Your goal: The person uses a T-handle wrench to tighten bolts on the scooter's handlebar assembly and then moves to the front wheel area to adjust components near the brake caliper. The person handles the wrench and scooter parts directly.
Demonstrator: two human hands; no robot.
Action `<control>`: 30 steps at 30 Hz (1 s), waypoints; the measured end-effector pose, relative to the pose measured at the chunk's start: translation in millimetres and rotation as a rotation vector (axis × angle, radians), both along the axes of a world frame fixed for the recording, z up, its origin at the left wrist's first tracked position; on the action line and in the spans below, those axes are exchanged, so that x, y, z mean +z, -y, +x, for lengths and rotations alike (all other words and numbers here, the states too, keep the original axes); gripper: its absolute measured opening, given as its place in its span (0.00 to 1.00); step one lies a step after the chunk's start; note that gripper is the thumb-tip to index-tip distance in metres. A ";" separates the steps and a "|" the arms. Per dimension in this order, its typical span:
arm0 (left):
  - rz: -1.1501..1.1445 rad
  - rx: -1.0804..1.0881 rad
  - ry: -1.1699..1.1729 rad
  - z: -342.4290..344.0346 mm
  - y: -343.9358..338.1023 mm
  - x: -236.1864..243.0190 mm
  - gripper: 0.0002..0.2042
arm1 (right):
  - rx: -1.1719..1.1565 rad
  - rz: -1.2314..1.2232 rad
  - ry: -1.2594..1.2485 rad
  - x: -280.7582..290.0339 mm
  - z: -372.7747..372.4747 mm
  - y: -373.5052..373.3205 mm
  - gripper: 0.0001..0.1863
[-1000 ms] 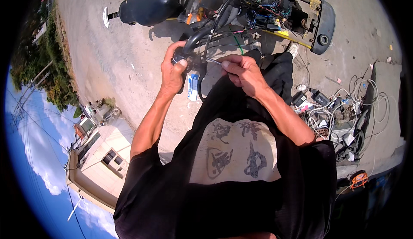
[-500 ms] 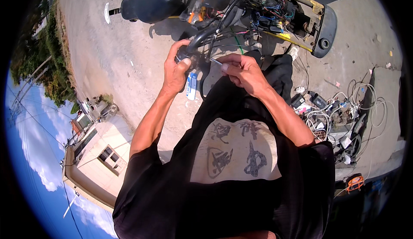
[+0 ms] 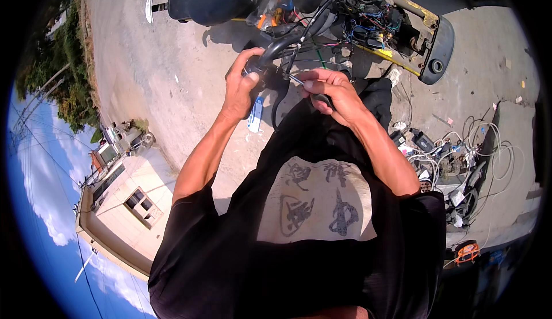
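The black handlebar [image 3: 276, 47] of a stripped scooter reaches down toward me. My left hand [image 3: 240, 86] grips the control housing [image 3: 259, 72] at its end, thumb on top. My right hand [image 3: 333, 92] is closed on a screwdriver [image 3: 296, 79] with a metal shaft and dark handle, its shaft pointing left at the housing; the tip is too small to make out. A black cable [image 3: 279, 103] loops below the housing. A blue-and-white packet [image 3: 256, 114] lies on the ground just below my left hand.
The scooter's black seat [image 3: 215, 0] and exposed colored wiring [image 3: 376, 23] are beyond my hands. At right lie tangled white cables [image 3: 486, 138], black electrical parts [image 3: 421, 141] and an orange object [image 3: 467, 254]. A pale building [image 3: 109, 210] stands at left along the road [image 3: 121, 60].
Both hands, the handlebar and the scooter have shifted slightly up and rightward in the view. My right fingers have shifted on the screwdriver, and more of its dark handle shows.
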State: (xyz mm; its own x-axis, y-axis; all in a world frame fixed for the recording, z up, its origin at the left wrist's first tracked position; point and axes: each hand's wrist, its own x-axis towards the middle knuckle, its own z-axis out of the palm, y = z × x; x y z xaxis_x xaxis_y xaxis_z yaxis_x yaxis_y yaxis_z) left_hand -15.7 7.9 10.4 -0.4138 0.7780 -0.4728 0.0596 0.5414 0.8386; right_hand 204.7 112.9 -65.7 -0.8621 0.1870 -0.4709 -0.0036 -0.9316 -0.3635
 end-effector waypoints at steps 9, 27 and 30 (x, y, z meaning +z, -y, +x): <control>0.047 -0.067 0.001 -0.8 2.4 1.5 0.27 | -0.358 1.270 0.297 24.9 37.2 25.1 0.15; 0.045 -0.064 0.005 -0.2 3.5 2.7 0.27 | -0.319 1.539 0.224 27.1 14.4 27.5 0.25; 0.042 -0.087 -0.030 -1.6 2.1 2.4 0.30 | -0.312 1.580 0.220 25.9 15.4 27.8 0.24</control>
